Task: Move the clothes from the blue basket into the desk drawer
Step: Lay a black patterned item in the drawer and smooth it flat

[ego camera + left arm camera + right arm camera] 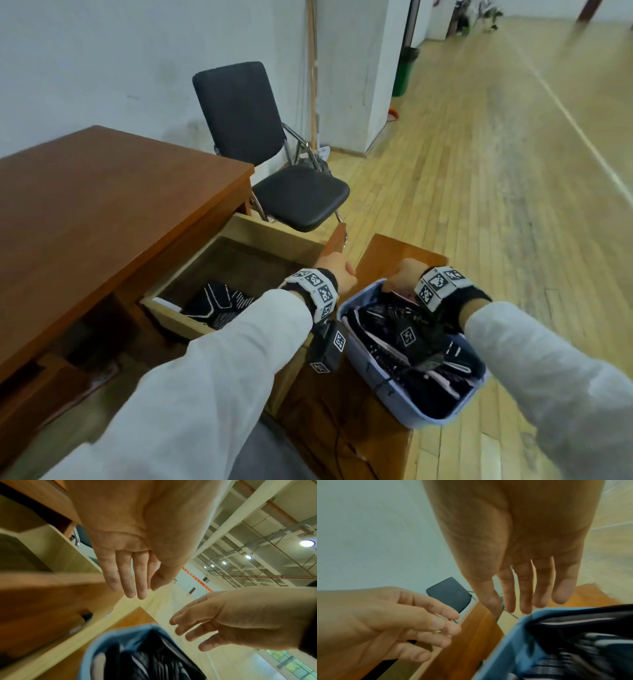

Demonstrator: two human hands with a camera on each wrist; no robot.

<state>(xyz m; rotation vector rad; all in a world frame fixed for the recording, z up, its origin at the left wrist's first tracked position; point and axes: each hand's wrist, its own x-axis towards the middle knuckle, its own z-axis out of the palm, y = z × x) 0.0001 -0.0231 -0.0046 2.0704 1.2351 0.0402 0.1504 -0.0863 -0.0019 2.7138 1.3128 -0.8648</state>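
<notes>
Left hand (337,272) empty, fingers straight and relaxed, over the gap between drawer (239,255) and blue basket (394,401). Drawer pulled out at 9 o'clock of basket, one dark garment (219,305) inside. Right hand (404,274) empty too, fingers loose, over basket's far rim. I see remaining clothes (411,346) piled in basket.

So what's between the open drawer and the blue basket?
In the head view, the left hand hovers between the drawer and the blue basket; below it, the drawer's wooden front.
</notes>
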